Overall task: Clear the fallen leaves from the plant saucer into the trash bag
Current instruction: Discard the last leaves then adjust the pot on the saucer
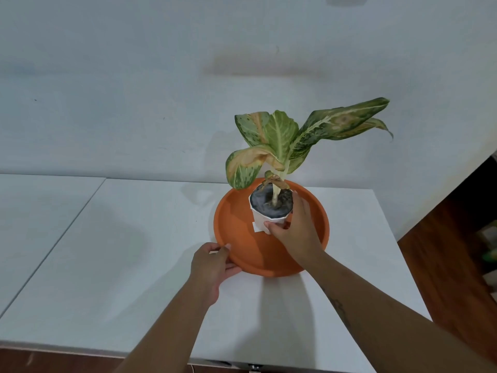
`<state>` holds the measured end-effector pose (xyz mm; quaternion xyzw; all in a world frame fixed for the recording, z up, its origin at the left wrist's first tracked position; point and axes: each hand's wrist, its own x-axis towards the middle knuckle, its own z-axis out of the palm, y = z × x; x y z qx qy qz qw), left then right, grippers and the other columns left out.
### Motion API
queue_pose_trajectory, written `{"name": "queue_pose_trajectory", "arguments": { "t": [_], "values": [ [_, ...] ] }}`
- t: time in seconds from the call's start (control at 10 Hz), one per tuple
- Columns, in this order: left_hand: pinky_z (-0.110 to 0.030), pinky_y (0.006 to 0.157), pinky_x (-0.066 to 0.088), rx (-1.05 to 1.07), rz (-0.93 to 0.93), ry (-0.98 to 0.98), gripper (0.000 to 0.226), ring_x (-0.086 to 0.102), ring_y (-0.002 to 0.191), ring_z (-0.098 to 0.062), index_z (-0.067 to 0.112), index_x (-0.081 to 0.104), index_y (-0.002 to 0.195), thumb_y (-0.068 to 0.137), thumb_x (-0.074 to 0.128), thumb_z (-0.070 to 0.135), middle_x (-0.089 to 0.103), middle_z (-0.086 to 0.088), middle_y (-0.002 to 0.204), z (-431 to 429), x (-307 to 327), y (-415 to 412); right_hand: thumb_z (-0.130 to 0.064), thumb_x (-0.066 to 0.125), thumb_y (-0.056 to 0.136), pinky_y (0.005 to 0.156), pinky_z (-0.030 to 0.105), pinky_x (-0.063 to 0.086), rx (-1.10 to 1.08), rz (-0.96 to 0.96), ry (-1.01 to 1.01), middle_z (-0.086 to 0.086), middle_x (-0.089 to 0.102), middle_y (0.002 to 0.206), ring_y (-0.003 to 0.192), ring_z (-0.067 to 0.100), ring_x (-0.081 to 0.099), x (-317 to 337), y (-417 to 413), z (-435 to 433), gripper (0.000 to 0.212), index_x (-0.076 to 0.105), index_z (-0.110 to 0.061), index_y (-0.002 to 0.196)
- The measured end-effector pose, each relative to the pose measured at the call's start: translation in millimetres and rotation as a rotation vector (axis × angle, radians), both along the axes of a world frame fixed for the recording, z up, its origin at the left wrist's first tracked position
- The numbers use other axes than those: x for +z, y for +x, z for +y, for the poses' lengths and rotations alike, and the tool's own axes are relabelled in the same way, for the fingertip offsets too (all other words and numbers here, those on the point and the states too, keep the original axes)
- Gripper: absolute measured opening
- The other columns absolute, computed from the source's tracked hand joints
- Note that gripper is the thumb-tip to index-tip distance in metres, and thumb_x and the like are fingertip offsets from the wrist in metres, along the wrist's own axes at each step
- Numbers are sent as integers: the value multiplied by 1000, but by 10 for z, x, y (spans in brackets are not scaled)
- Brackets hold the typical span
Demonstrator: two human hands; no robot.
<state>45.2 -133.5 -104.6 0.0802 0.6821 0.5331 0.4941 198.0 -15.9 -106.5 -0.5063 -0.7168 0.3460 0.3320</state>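
Note:
A round orange saucer (236, 227) sits on a white table (129, 265). In it stands a small white pot (259, 220) of dark soil with a plant (279, 138) of green and yellowing leaves. My right hand (293, 232) wraps the pot's near right side. My left hand (212, 267) grips the saucer's near left rim, thumb over the edge. No loose leaves show on the visible saucer floor. No trash bag is in view.
A white wall (161, 76) rises right behind the table. A seam (80, 211) splits the tabletop on the left. Dark wooden floor (443, 251) lies beyond the table's right edge, with blurred items at the far right.

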Motion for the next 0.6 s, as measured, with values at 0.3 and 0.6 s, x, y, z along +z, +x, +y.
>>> {"name": "queue_pose_trajectory", "arguments": {
  "t": [0.3, 0.6],
  "values": [
    [-37, 68, 62, -18, 61, -24, 25, 74, 80, -34, 2, 59, 108, 93, 64, 21, 69, -21, 99, -52, -11, -35, -36, 80, 73, 111, 29, 31, -12, -50, 18, 3, 33, 153, 141, 17, 31, -1, 133, -56, 103, 18, -13, 152],
    [-29, 69, 52, -192, 1002, 63, 11, 62, 73, -18, 18, 63, 81, 92, 63, 17, 67, 1, 78, -306, -222, -146, -48, 44, 95, 114, 37, 31, -172, -157, 65, 2, 32, 154, 142, 18, 29, -164, 655, -264, 63, 29, -18, 149]
  ]
}}
